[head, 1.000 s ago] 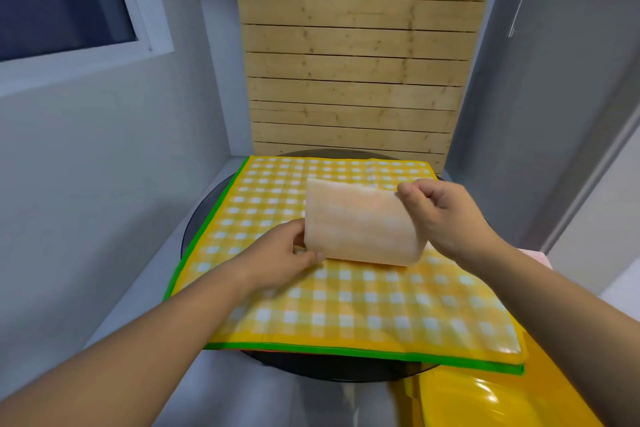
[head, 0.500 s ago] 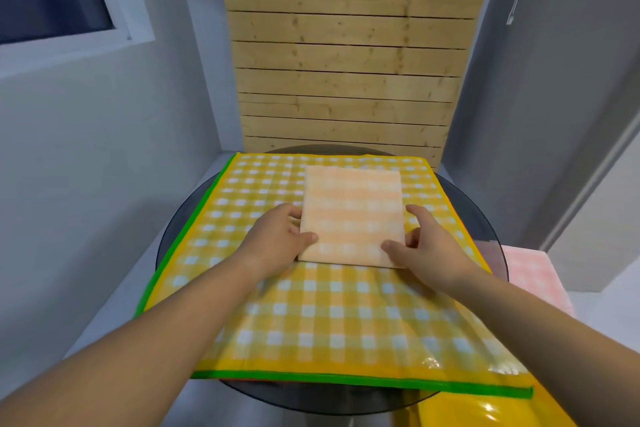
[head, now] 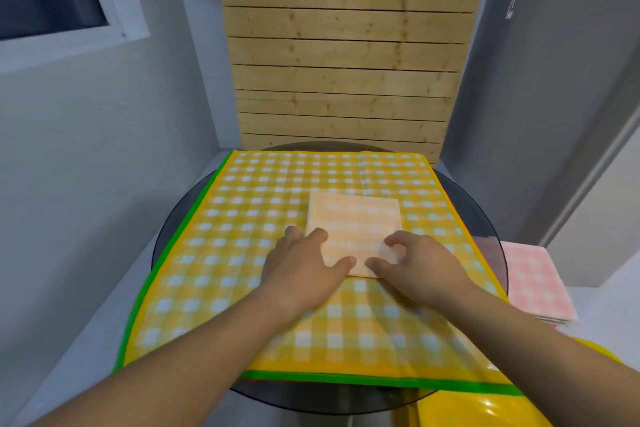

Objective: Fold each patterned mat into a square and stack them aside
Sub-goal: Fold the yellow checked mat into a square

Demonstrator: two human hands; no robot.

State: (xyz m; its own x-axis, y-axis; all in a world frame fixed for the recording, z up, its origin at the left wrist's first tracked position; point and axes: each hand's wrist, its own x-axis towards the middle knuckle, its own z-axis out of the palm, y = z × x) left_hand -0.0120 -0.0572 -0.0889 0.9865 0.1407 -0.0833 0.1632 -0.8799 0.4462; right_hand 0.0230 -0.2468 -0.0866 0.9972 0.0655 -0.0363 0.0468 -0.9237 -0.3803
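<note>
While left hand presses flat on folded orange mat and right hand pinches its lower-right corner, flatten the crease before lifting toward pink stack, right edge.

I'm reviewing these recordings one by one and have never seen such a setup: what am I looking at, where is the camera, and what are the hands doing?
No machine here: a person works with bare hands. The one camera sits on their head, looking forward and down, so both arms enter from the bottom edge. A round dark glass table carries a large yellow checked mat with green edging. On it lies a smaller orange checked mat, folded. The left hand rests on its near left part. The right hand has its fingers bent at the near right corner; whether they pinch it, I cannot tell. Past the table's right rim lies a pink checked stack.
</note>
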